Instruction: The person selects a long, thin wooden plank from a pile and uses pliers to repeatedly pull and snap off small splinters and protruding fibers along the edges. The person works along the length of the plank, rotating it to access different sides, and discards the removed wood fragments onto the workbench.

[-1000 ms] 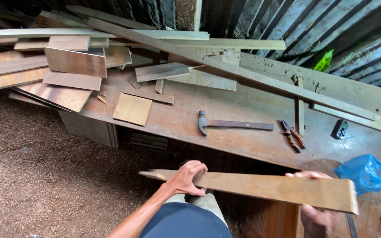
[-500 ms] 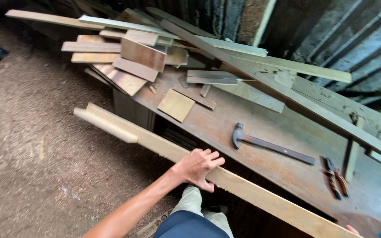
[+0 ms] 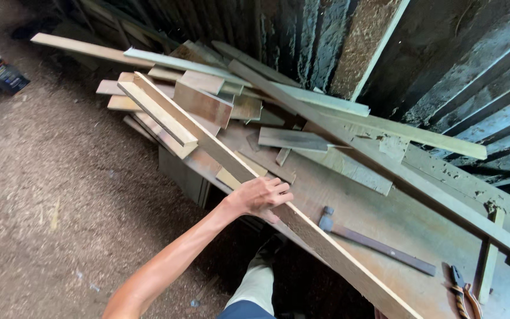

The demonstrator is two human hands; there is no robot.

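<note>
Outdoors at a cluttered workbench (image 3: 385,218), the left hand (image 3: 261,196) grips a long plank (image 3: 219,150), fingers wrapped over its edge, holding it slanted above the bench and a pile of offcuts (image 3: 208,100). Nearby lie a hammer (image 3: 373,243) and pliers (image 3: 461,289). Right hand out of frame.

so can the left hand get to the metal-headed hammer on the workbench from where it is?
Probably yes. The left hand grips the long wooden plank, and the metal-headed hammer lies just past that plank on the workbench, nothing covering it. The hand would have to release the plank first.
</note>
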